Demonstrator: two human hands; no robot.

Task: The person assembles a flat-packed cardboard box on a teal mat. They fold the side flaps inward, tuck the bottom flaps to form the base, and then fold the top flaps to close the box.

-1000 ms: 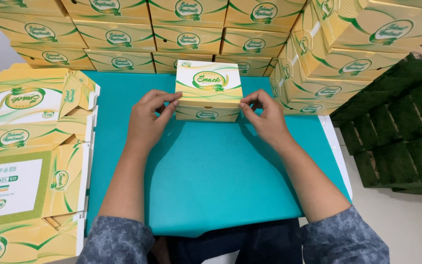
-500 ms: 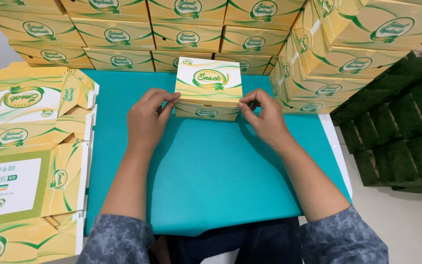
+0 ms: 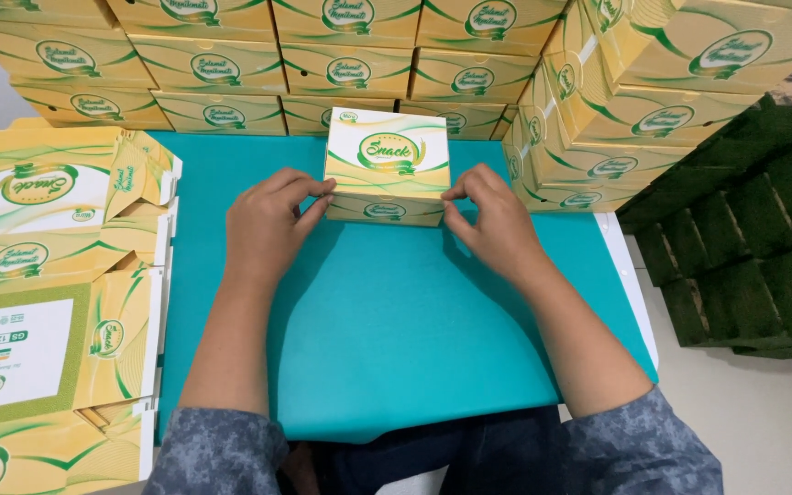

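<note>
A folded yellow and green cardboard snack box stands on the teal table mat, lid shut and facing me. My left hand pinches the box's near left corner with its fingertips. My right hand pinches the near right corner the same way. Both forearms in grey patterned sleeves reach in from the bottom edge.
Stacks of finished boxes form a wall at the back, and another stack rises at the right. A pile of flat unfolded boxes lies at the left. Dark green crates stand at the far right.
Hardly anything differs: both hands stay at the box's near corners, and the box stays in the same place.
</note>
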